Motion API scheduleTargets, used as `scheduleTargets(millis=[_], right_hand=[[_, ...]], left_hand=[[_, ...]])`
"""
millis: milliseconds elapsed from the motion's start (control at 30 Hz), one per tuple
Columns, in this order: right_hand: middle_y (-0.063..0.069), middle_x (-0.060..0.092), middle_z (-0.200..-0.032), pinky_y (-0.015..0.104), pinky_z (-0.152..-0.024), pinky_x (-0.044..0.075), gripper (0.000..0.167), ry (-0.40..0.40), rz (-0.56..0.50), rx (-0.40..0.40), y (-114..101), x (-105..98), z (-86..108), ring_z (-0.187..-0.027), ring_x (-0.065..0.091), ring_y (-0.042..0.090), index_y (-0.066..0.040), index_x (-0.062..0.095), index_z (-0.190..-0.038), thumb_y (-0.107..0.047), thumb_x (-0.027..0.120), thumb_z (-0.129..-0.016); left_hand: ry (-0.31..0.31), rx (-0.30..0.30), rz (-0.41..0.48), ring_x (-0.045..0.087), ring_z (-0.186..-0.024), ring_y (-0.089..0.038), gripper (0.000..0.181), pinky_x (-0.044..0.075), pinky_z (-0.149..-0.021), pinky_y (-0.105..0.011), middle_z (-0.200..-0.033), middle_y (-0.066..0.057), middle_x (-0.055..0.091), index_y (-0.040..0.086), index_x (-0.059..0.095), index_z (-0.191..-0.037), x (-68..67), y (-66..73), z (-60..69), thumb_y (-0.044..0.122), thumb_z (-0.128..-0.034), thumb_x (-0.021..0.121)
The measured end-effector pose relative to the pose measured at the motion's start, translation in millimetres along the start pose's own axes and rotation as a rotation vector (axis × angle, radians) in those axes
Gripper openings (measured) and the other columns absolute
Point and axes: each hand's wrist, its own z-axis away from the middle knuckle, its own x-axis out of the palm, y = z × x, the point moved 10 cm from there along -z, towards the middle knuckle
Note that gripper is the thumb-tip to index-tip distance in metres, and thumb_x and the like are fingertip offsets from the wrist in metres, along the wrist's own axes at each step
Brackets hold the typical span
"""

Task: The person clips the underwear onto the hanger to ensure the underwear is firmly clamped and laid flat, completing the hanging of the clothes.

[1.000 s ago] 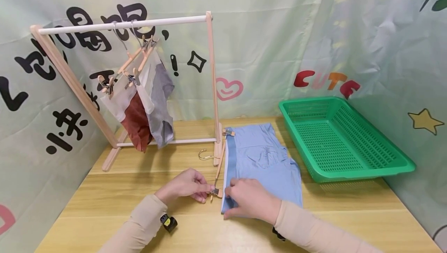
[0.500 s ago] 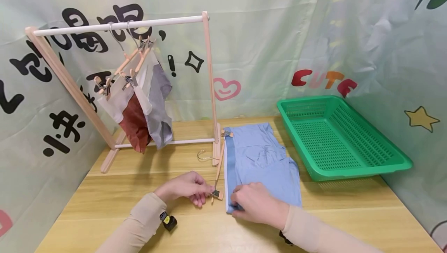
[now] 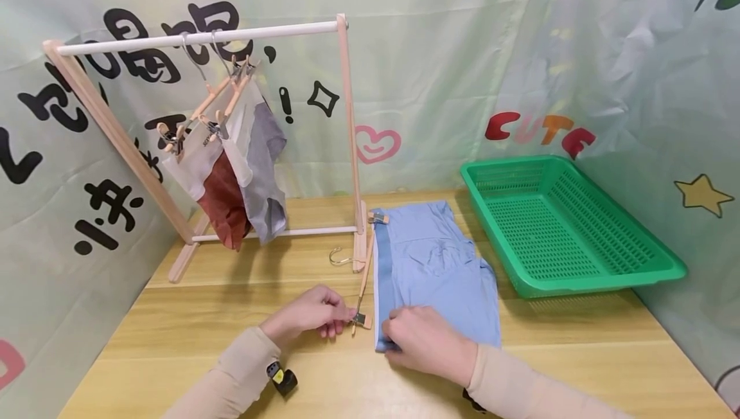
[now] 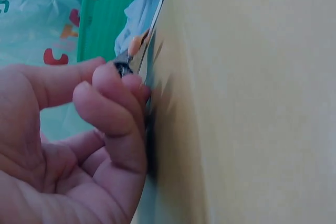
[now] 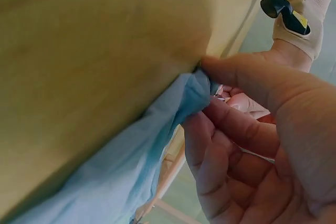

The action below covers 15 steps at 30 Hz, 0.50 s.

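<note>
A pair of light blue boxer briefs lies flat on the wooden table, its darker waistband facing left. Alongside the waistband lies a wooden clip hanger with a metal hook. Its far clip sits on the waistband's far corner. My left hand pinches the near clip, which stands a little apart from the cloth. With thumb and fingers, my right hand pinches the near end of the waistband; in the right wrist view the blue cloth bunches at the fingertips.
A wooden rack with a white rail stands at the back left. Two clip hangers hang on it, bearing a red-brown garment and a grey one. At the right is a green plastic basket. A printed curtain surrounds the table.
My right hand has shifted slightly right with the near waistband end, leaving a small gap between cloth and near clip. My left hand stays on that clip.
</note>
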Motion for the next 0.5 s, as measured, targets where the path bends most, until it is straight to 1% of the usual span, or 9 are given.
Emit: scheduleTargets(millis=[133,267,400,500], right_hand=[[-0.013,0.058,-0.065,0.018,-0.052,0.043,0.028,0.032,-0.022,-0.008,-1,-2,0.5,-0.058,0.043,-0.001,-0.023,0.061,-0.065,-0.008,0.082,-0.076],[-0.015,0.053,-0.061,0.016,-0.052,0.039,0.032,0.054,-0.057,-0.001,1,-7,1.5,-0.058,0.040,-0.002,-0.023,0.055,-0.061,-0.001,0.076,-0.072],[-0.015,0.057,-0.062,0.013,-0.053,0.040,0.030,0.073,-0.089,0.001,2,-10,3.4,-0.058,0.042,-0.005,-0.023,0.060,-0.063,-0.001,0.077,-0.073],[-0.015,0.059,-0.063,0.011,-0.053,0.040,0.029,0.082,-0.099,-0.001,3,-11,4.8,-0.058,0.043,-0.005,-0.023,0.062,-0.064,-0.001,0.078,-0.074]], left_hand=[[0.052,-0.002,0.011,0.057,-0.056,-0.011,0.029,0.049,-0.055,-0.021,-0.068,-0.002,0.066,-0.002,0.070,-0.085,-0.8,-1.2,0.4,0.021,-0.1024,0.072],[0.077,0.003,0.046,0.058,-0.058,-0.010,0.025,0.048,-0.055,-0.020,-0.069,-0.001,0.065,-0.002,0.070,-0.088,-0.3,-2.3,0.3,0.017,-0.1026,0.071],[0.082,0.011,0.077,0.057,-0.058,-0.009,0.024,0.045,-0.054,-0.019,-0.068,0.000,0.065,-0.004,0.070,-0.089,0.5,-3.6,0.1,0.015,-0.1029,0.070],[0.088,0.004,0.092,0.056,-0.057,-0.008,0.024,0.044,-0.053,-0.019,-0.066,0.001,0.064,-0.003,0.070,-0.089,0.6,-5.3,-0.9,0.016,-0.1027,0.071]])
